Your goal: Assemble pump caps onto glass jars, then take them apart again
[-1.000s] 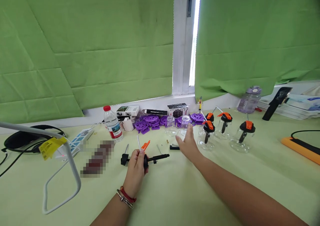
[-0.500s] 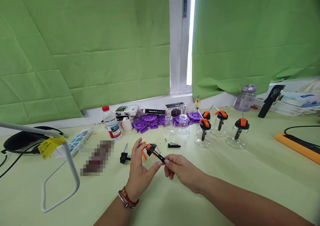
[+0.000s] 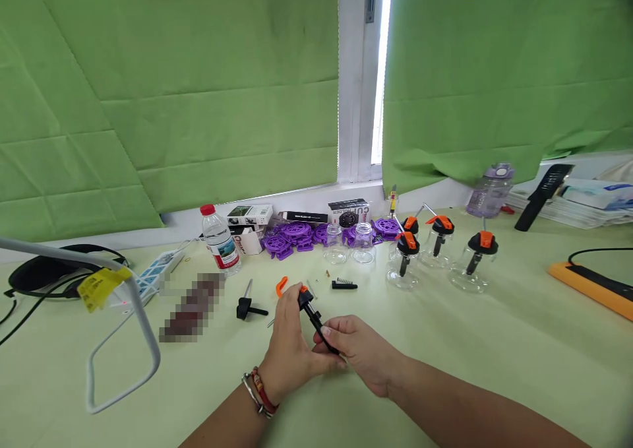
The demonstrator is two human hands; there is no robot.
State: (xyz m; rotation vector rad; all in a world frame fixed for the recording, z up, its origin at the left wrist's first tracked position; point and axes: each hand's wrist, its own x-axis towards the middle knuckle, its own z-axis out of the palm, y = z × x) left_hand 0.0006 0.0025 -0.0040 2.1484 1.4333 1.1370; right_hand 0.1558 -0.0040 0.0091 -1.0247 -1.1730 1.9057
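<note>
My left hand (image 3: 293, 346) and my right hand (image 3: 357, 350) meet over the pale green table (image 3: 494, 342), both closed on a black pump part with an orange tip (image 3: 310, 312). The part tilts up to the left between my fingers. Just beyond my left hand an orange lever (image 3: 281, 285) lies on the table. A second black pump part (image 3: 246, 308) lies to the left. A small black spring piece (image 3: 343, 284) rests behind my hands.
Three glass jars with black and orange pump caps (image 3: 438, 250) stand at the right rear, two bare glass jars (image 3: 349, 249) by purple plastic pieces (image 3: 297, 237). A water bottle (image 3: 218, 238), boxes, a purple bottle (image 3: 488, 191), a white bent tube (image 3: 123, 342) and an orange-edged device (image 3: 588, 283) are around.
My right hand came back from reaching toward the jars and took hold of the pump part. Both hands then drew closer to me, and the orange lever now lies on the table.
</note>
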